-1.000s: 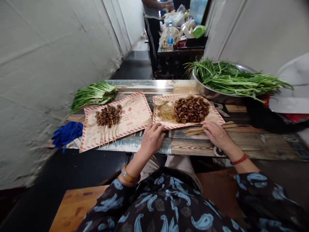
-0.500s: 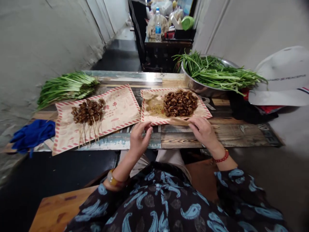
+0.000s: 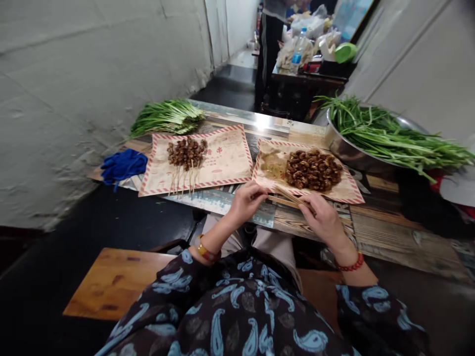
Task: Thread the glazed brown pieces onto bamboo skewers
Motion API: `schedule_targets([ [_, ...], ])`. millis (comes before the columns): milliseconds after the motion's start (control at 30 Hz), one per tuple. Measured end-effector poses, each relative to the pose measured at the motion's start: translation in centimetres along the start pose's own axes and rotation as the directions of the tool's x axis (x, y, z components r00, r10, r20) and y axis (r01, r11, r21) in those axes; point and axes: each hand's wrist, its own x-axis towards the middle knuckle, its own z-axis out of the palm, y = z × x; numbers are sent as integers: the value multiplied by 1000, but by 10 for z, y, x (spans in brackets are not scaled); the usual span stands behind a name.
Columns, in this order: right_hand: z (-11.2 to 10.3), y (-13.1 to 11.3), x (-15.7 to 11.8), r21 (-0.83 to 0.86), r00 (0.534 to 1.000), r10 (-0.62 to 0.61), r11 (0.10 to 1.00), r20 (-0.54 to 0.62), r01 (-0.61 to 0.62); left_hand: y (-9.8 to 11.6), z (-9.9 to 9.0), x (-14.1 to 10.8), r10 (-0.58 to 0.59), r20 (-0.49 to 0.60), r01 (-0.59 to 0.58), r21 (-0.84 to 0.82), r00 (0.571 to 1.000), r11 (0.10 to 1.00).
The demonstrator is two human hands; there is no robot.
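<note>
My right hand [image 3: 322,217] is wrapped round a bundle of thin wooden skewers [image 3: 287,197] that points left. My left hand [image 3: 247,199] pinches the left end of one skewer from that bundle. Behind my right hand, a loose pile of glossy brown pieces [image 3: 313,169] lies on a printed paper sheet [image 3: 272,170] with a red striped border. On a second such sheet [image 3: 233,154], to the left, more brown pieces [image 3: 186,152] sit on several skewers whose bare ends point toward me.
Blue gloves [image 3: 124,166] and a bunch of green stalks [image 3: 166,117] lie at the table's left. A metal bowl [image 3: 343,147] heaped with greens [image 3: 393,136] stands at the right. Beyond, a person in dark trousers [image 3: 267,54] stands beside another table with a bottle [image 3: 297,53].
The view has swung so the table appears tilted. My left hand has closed on a skewer end, and the bundle in my right hand now shows more clearly.
</note>
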Motion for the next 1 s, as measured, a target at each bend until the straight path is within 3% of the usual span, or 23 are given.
schedule_targets([
  [133,0,4,-5,-6,999,-14,1000,46,15,-4,2,-9,200,113,-223,244,973,944],
  [267,0,11,-11,-39,998,13,999,62,-11,-2,3,-17,315,300,-428,475,900,769],
  [367,-1,15,-15,-65,996,19,998,84,-13,2,1,-21,338,428,-534,518,838,668],
  [500,0,16,-18,-115,993,13,993,115,1,7,-1,-19,315,494,-567,528,810,632],
  [633,3,15,-21,-193,985,-84,975,150,113,9,-3,-14,309,465,-542,537,830,647],
  [733,5,20,-25,-276,975,-149,942,164,190,9,-5,-12,271,411,-473,546,870,692],
  [900,-3,37,-33,-370,978,-105,914,179,166,-3,-15,-11,147,160,-204,433,976,878],
  [1000,-17,49,-40,-424,977,-71,893,199,151,-12,-26,-6,20,16,-24,254,1000,967],
])
